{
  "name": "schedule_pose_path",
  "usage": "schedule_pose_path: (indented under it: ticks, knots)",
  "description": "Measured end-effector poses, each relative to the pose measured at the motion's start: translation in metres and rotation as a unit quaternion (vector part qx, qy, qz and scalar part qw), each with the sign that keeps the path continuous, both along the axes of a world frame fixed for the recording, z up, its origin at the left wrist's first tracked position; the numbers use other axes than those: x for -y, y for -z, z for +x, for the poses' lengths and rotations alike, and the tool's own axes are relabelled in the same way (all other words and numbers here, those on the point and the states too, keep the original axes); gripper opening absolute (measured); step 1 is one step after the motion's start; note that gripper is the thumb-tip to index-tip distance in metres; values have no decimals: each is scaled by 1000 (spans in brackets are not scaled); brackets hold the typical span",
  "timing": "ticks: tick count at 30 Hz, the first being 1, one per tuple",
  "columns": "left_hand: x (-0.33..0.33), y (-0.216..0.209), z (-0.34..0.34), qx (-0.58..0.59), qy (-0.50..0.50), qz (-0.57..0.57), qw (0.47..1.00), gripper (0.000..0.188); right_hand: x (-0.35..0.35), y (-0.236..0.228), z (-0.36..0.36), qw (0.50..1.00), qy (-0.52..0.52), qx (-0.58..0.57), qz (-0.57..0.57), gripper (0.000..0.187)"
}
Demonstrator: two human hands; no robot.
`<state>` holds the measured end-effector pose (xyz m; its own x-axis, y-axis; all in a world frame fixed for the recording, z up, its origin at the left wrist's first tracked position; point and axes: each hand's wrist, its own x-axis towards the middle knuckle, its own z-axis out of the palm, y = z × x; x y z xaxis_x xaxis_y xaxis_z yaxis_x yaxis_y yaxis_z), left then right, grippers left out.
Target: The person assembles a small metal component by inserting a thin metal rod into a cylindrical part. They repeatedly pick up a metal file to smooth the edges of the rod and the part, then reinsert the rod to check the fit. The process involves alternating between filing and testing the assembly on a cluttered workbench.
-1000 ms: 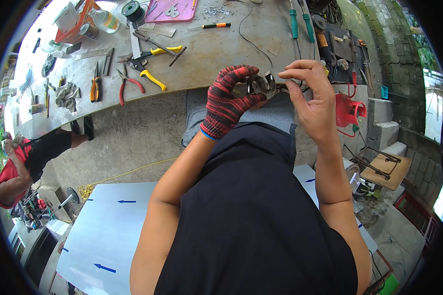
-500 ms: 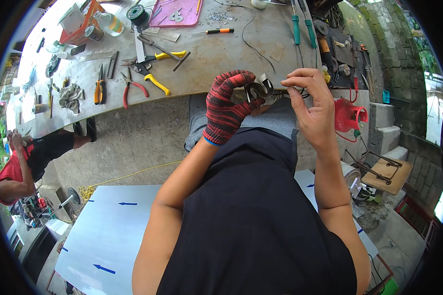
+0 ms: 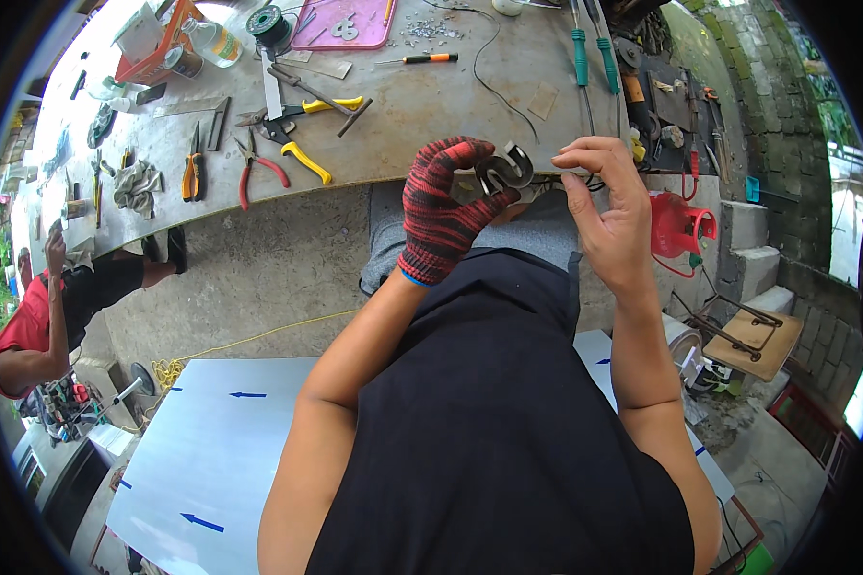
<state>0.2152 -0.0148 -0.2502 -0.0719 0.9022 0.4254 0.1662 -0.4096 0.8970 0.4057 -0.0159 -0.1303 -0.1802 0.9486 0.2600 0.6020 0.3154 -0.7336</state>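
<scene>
The gloved left hand (image 3: 443,213) grips a curved metal piece (image 3: 516,174) between thumb and fingers, at the near edge of the desk (image 3: 408,120); beside it, the right hand (image 3: 612,213) has thumb and fingers narrowly parted.

You have bright daylight, and glare washes the table (image 3: 422,110) pale toward ten o'clock. At three o'clock, a strip (image 3: 846,240) burns out to white. Your dark top (image 3: 527,412), toward five o'clock, swallows detail. Straight edges bow near the rim, where black borders close in.
</scene>
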Motion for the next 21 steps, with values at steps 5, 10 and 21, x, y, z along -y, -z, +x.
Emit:
schedule_pose_path:
  ticks: [5, 10, 21]
  knots:
    - [2, 0, 2, 24, -3, -55, 998, 62, -2, -1, -5, 999, 23, 4, -31, 19]
    - [3, -1, 3, 25, 4, -78, 997, 62, -9, 5, -11, 1000, 6, 28, -11, 20]
    - [8, -3, 3, 129, 43, -179, 974, 64, -15, 12, -19, 999, -19, 29, -27, 19]
